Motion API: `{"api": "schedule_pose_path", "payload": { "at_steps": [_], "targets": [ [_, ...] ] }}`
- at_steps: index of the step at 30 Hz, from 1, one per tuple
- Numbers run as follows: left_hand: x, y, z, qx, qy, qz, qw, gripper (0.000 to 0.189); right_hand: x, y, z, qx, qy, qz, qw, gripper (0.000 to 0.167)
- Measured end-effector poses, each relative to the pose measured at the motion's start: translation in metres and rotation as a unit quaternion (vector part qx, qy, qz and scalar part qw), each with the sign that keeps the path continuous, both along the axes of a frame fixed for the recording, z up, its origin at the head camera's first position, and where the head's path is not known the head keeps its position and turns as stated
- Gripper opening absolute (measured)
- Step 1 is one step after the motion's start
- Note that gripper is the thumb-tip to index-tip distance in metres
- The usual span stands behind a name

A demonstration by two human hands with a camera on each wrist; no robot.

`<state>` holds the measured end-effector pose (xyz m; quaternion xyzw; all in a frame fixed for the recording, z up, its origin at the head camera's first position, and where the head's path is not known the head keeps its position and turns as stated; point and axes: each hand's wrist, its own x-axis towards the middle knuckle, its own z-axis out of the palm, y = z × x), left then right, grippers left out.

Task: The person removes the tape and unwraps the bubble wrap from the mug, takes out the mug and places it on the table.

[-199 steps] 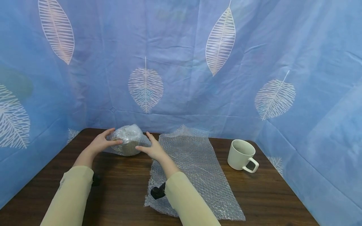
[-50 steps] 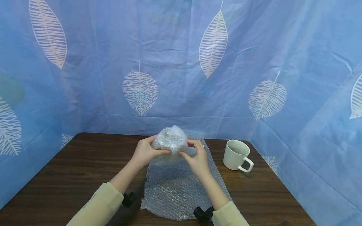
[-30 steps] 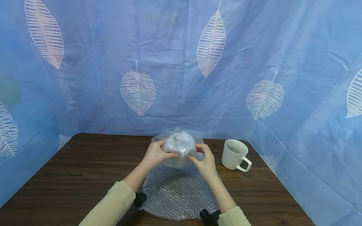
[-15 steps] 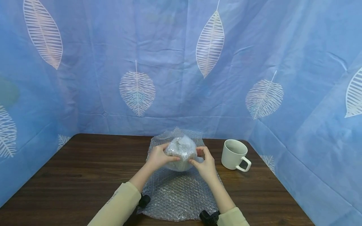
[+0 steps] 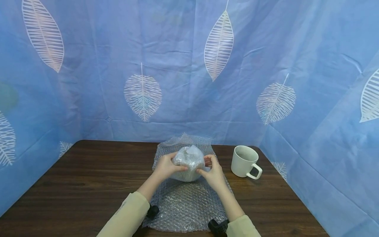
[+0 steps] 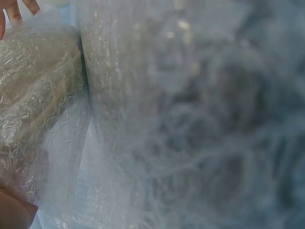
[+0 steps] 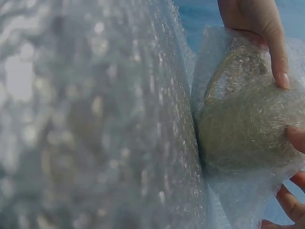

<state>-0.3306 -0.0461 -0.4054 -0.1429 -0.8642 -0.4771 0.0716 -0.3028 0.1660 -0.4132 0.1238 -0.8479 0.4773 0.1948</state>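
Observation:
A bubble-wrapped bundle sits on a flat sheet of bubble wrap, near its far half. Something pale shows through the layers; in the right wrist view the bundle has a loop-like edge resembling a mug handle. My left hand grips its left side, thumb across the front. On the right side my right hand holds it, with the thumb at the front and fingers bent behind. Blurred plastic fills much of the left wrist view, where the bundle shows at left.
A pale mug stands upright to the right of the sheet, handle toward the front right. The dark wooden table extends to both sides. A blue leaf-patterned curtain encloses the back and sides.
The bundle was at the far left of the sheet; both hands have brought it right and lowered it onto the sheet. In the last half second it sank slightly. The mug stayed put.

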Motion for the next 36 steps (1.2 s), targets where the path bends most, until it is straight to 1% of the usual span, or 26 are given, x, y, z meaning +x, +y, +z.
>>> {"api": "schedule_pose_path", "payload": {
  "at_steps": [3,6,10,13,16,20,23,25,28,31,33,36],
  "targets": [
    [0.0,0.0,0.001,-0.006,0.01,-0.002,0.9999,0.094,0.0,0.001,0.001,0.009,-0.005,-0.001,1.0,0.058],
    [0.0,0.0,0.001,-0.012,0.017,-0.009,0.9997,0.096,-0.001,0.003,0.002,0.029,-0.008,0.0,0.9996,0.067],
    [0.0,0.0,0.002,-0.015,0.01,-0.025,0.9995,0.094,-0.002,0.007,0.005,0.064,-0.008,0.009,0.9979,0.075],
    [0.0,0.001,0.002,-0.021,0.001,-0.038,0.9991,0.092,-0.003,0.011,0.009,0.088,-0.012,0.018,0.9959,0.075],
    [0.0,0.0,0.002,-0.025,-0.009,-0.044,0.9987,0.092,-0.003,0.015,0.015,0.114,-0.023,0.032,0.9927,0.074],
    [0.001,-0.002,0.002,-0.028,-0.018,-0.051,0.9981,0.092,0.0,0.021,0.023,0.158,-0.035,0.052,0.9854,0.073],
    [0.001,-0.006,0.003,-0.032,-0.018,-0.065,0.9972,0.093,0.002,0.023,0.031,0.191,-0.034,0.062,0.979,0.07],
    [0.001,-0.009,0.003,-0.039,-0.017,-0.076,0.9962,0.093,0.002,0.024,0.038,0.216,-0.027,0.072,0.9733,0.066],
    [0.0,-0.012,0.004,-0.045,-0.02,-0.092,0.9946,0.095,0.002,0.022,0.048,0.256,0.0,0.096,0.9619,0.059],
    [-0.001,-0.014,0.004,-0.044,-0.023,-0.1,0.9937,0.094,0.001,0.017,0.059,0.302,0.021,0.121,0.9453,0.053],
    [-0.002,-0.014,0.005,-0.038,-0.027,-0.101,0.9938,0.093,0.001,0.013,0.066,0.33,0.022,0.133,0.9344,0.049],
    [-0.003,-0.014,0.004,-0.033,-0.035,-0.097,0.9942,0.092,0.0,0.005,0.075,0.371,0.02,0.14,0.9178,0.041]
  ]
}}
